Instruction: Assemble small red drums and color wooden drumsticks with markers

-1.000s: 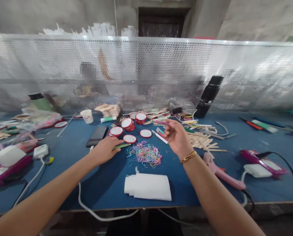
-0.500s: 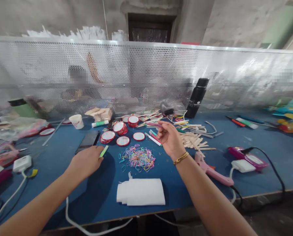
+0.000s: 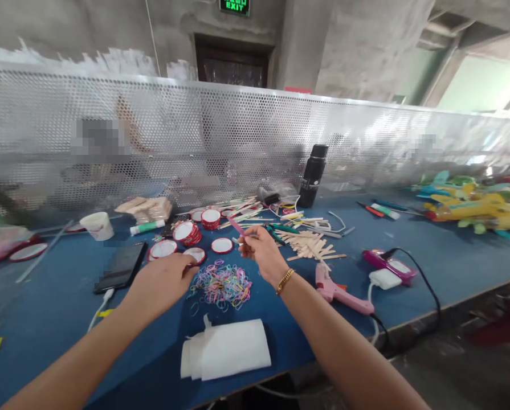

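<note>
A slim pink stick [image 3: 236,226], whose exact kind I cannot make out, is pinched in my right hand [image 3: 261,253] and points up to the left. A pale teal tip [image 3: 236,241] shows beside those fingers; whether it is held or lying there is unclear. My left hand [image 3: 163,285] hovers palm down with fingers closed, its fingertips beside a red-rimmed white disc [image 3: 194,254]. What the left fingers hold, if anything, is hidden. Just to their right lies a heap of colourful small rubber bands [image 3: 224,285]. Nearer to me is a folded white cloth [image 3: 227,348].
Stacked red-rimmed discs [image 3: 186,232], a phone [image 3: 121,267] and a paper cup [image 3: 97,226] are at left. Wooden sticks [image 3: 310,244], a pink glue gun [image 3: 342,295] and a black bottle [image 3: 313,176] are at right. A perforated metal screen [image 3: 237,142] borders the table's back.
The view has swung right. My left hand has come closer to the discs and rubber bands, and the light green piece in it no longer shows. The pink stick now tilts more upward.
</note>
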`<state>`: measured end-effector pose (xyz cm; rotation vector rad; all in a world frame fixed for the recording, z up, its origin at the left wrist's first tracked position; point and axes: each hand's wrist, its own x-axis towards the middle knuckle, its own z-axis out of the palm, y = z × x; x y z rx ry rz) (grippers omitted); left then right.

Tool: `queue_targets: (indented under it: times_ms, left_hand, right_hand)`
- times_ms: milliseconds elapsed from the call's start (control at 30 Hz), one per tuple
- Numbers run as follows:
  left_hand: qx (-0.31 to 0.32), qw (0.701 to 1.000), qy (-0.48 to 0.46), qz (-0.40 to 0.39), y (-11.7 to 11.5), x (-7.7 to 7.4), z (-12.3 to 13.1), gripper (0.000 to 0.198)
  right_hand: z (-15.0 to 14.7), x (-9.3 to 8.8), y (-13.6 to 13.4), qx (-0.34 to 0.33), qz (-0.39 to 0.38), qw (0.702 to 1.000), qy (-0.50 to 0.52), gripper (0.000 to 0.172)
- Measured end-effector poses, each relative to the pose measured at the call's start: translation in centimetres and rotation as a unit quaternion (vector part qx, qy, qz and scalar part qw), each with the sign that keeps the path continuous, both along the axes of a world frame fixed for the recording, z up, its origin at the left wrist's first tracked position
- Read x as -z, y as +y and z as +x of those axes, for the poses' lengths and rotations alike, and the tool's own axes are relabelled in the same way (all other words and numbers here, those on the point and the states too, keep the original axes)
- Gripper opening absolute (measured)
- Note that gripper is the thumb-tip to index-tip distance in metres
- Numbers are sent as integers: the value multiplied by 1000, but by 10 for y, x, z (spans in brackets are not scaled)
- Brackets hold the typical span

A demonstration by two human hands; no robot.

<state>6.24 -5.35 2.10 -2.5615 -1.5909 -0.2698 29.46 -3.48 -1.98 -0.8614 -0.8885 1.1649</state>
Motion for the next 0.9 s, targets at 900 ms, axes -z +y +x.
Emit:
queue_targets:
  times_ms: [900]
  left_hand:
    - [120,968,-217,-49,-2,26,-2,28]
  right_hand:
    - [64,-4,20,257,-141,751,-592,12]
